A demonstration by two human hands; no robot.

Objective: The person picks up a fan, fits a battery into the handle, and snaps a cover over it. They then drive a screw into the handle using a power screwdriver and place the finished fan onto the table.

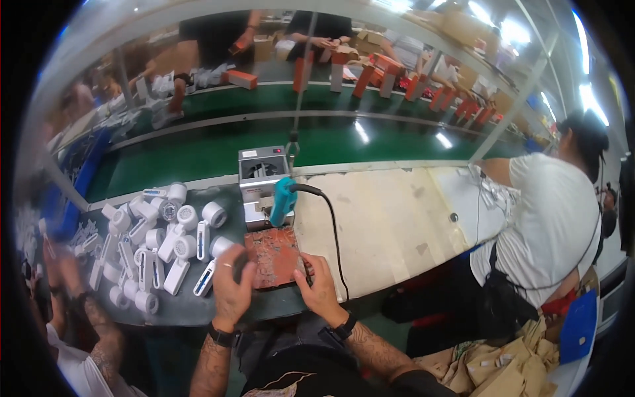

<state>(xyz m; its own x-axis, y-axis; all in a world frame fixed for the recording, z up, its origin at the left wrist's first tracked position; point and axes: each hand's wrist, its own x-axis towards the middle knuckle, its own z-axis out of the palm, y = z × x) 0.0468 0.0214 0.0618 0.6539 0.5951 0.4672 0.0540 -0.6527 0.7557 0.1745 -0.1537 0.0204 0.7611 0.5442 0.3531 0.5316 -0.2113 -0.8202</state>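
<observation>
A worn reddish square board lies at the table's near edge, a brighter patch on its right half. My left hand is at its left side, fingers bent and thumb apart; the dark area between them shows no thing I can make out. My right hand touches or nearly touches the board's right edge, thumb and fingers apart. Left of my left hand lies a heap of white handheld devices with round heads. Behind the board stands a small silver machine, and a teal corded tool hangs beside it.
A black cable curves down over the cream work surface. Beyond runs a green conveyor, with orange-and-grey boxes and people at the far side. A person in white sits to my right; another person's arms reach in at left.
</observation>
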